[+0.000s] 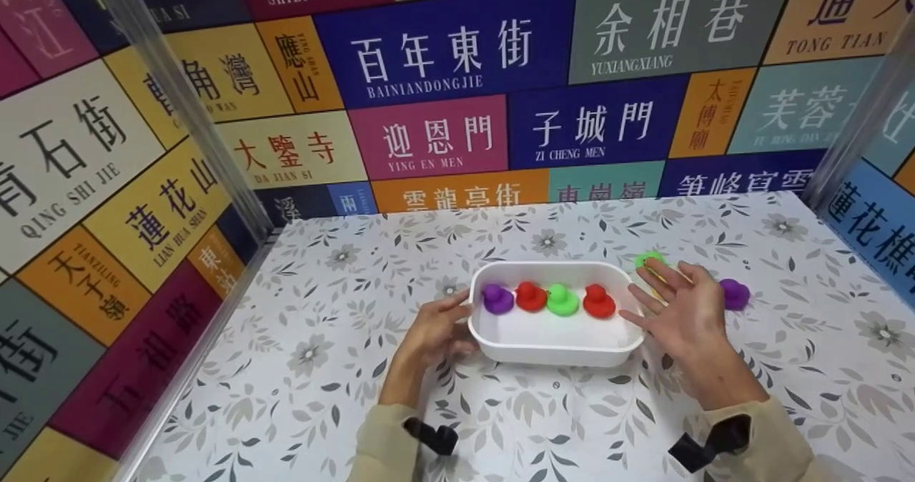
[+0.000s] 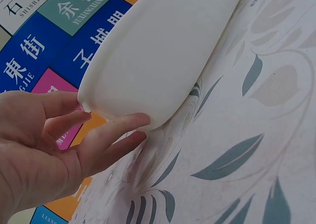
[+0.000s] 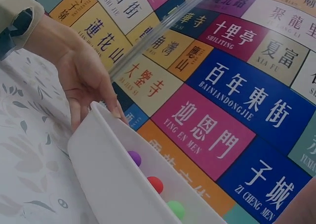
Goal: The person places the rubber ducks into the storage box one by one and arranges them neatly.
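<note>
A white oblong tub (image 1: 561,355) stands on the patterned tabletop. In it sit a purple duck (image 1: 497,299), a red duck (image 1: 530,297), a green duck (image 1: 562,300) and another red duck (image 1: 599,302). My left hand (image 1: 434,332) touches the tub's left end; in the left wrist view its loosely spread fingers (image 2: 123,125) rest against the outer wall. At the right end, my right hand (image 1: 683,310) has its palm turned up and fingers spread, holding nothing visible. In the head view it partly covers a green duck (image 1: 649,259) and something yellow (image 1: 659,286) behind it.
Another purple duck (image 1: 735,294) sits on the table just right of my right hand. Colored panels with printed signs (image 1: 443,60) rise behind the table (image 1: 307,410) and along both sides. Clear upright strips (image 1: 214,124) mark the corners.
</note>
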A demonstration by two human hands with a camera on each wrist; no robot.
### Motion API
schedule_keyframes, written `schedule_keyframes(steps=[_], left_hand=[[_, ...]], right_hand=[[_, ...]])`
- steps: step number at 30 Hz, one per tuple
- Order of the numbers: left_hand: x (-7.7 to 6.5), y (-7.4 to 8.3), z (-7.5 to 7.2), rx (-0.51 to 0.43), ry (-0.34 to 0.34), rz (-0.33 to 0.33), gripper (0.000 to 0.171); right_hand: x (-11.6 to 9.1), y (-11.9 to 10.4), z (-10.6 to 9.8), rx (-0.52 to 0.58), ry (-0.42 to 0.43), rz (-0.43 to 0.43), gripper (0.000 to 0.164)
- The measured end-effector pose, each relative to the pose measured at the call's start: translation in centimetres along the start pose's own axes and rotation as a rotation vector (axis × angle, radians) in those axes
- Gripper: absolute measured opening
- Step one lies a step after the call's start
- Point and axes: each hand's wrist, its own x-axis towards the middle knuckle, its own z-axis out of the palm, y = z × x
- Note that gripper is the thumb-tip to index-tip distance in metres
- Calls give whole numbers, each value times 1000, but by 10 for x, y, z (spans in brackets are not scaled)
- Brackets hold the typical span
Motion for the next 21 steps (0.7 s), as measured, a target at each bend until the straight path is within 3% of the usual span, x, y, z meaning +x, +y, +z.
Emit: schedule_keyframes(steps=[8,16,21], left_hand=[[0,1,0,-13,-15,-8,48],[2,-1,0,-20,-22,-11,49],[2,-2,-1,-25,-15,-6,50]], right_hand=[[-3,-14,-22,93,-50,-13,58],[-1,-38,-46,196,-13,-87,68],[2,-52,-69,233,2,-129,55]])
